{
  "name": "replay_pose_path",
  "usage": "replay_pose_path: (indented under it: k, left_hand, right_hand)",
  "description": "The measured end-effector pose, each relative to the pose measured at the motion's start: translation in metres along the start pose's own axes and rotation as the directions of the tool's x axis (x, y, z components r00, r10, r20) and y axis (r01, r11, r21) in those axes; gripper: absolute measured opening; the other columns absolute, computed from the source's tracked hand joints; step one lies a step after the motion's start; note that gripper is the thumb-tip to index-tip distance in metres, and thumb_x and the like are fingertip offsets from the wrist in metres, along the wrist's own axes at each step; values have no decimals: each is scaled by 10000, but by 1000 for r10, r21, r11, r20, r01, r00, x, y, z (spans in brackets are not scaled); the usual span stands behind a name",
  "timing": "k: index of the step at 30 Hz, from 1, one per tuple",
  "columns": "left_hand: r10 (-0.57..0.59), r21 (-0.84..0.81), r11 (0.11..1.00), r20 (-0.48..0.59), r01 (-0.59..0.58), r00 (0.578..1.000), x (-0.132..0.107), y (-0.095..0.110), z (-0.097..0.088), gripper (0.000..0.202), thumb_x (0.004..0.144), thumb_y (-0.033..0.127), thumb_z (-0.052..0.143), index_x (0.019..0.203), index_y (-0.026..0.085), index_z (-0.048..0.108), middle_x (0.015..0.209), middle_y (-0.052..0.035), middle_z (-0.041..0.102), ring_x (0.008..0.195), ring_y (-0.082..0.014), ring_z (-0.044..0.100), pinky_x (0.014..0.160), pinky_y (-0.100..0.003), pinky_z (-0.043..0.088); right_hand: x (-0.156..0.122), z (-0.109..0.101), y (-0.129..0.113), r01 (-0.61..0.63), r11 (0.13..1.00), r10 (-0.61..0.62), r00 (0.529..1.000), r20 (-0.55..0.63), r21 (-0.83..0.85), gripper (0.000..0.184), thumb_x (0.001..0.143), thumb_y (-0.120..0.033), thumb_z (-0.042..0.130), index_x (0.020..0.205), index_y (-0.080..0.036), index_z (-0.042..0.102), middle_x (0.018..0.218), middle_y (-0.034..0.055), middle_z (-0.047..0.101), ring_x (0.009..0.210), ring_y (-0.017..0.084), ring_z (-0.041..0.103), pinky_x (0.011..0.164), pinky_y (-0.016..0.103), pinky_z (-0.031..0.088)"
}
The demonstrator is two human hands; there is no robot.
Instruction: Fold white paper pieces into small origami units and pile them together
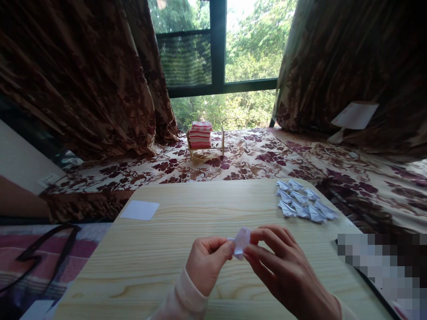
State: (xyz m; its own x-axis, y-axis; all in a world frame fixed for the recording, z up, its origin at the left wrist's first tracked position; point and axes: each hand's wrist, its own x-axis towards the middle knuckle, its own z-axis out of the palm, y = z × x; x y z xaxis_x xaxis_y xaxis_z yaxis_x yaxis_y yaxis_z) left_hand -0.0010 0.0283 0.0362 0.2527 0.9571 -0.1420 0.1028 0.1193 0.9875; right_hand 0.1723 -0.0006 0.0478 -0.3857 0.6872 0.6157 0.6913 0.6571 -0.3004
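Note:
Both hands meet over the near middle of a light wooden table [173,266]. Between them is a small piece of folded white paper [241,240]. My left hand [207,262] pinches its left side with thumb and fingers curled. My right hand [283,266] grips its right side, fingers pressed together round the fold. The paper is held a little above the tabletop.
Several folded white paper pieces [303,205] lie in a cluster at the table's far right. A flat white paper square [140,210] lies at the far left. Beyond the table, a flowered cloth carries a small stack of red-striped paper [200,134] in a wooden holder. Curtains flank a window.

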Motion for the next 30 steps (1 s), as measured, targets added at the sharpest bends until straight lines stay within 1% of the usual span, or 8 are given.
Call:
replay_pose_path:
  k: [3,6,9,12,18,21,26,30]
  left_hand:
    - [27,67,997,-20,-25,999,-3,5,1,261,738,342,616,584,144,690,589,-16,639,635,-159,547,639,-257,418]
    - [47,99,994,-36,-43,998,-5,8,3,279,751,323,599,538,151,653,592,-17,650,649,-165,559,680,-266,425]
    - [50,99,994,-36,-46,998,-6,9,3,303,760,325,588,513,153,624,586,-18,645,638,-164,554,672,-268,424]
    - [56,143,988,-8,-54,998,-8,12,3,303,772,323,580,529,152,637,575,-18,627,630,-164,542,648,-265,418]
    - [88,217,972,26,-91,996,-13,21,4,313,788,318,551,537,152,635,602,-27,602,649,-169,540,659,-269,409]
    - [129,298,945,50,-138,990,-15,22,6,322,803,326,523,572,144,652,600,-31,565,650,-179,538,662,-281,404]
    - [179,394,897,89,-200,980,-16,22,9,302,808,313,523,601,140,660,642,-53,596,716,-205,547,748,-317,391]
    - [166,385,906,60,-177,984,-13,19,10,253,767,249,538,548,146,611,601,-28,548,676,-187,529,727,-308,386]
  right_hand:
    - [1,0,-2,-30,999,30,1000,-8,11,158,830,-76,556,892,-214,603,871,52,612,833,196,531,734,346,416]
    - [3,0,-4,-62,998,62,998,-31,23,150,820,-74,557,862,-210,605,847,52,604,805,201,521,715,352,412]
    - [6,0,-7,-107,994,108,993,-43,20,130,825,-94,542,804,-206,603,841,57,597,805,203,514,711,355,408]
    - [8,-1,-8,-131,991,131,991,-39,7,122,833,-108,532,800,-199,606,855,61,595,816,202,512,714,354,405]
    - [10,-3,-8,-143,990,143,989,-44,7,125,844,-115,521,824,-202,609,861,60,602,815,200,515,715,348,408]
    - [12,-4,-6,-137,991,136,990,-46,-10,131,848,-125,517,806,-200,615,863,64,603,813,201,518,721,346,412]
    - [16,-9,-4,-110,994,110,994,6,-20,162,854,-126,519,766,-201,632,829,62,597,806,207,514,723,346,414]
    - [17,-11,-2,-105,994,104,993,46,8,119,847,-162,561,777,-217,641,837,56,598,808,204,523,722,343,432]
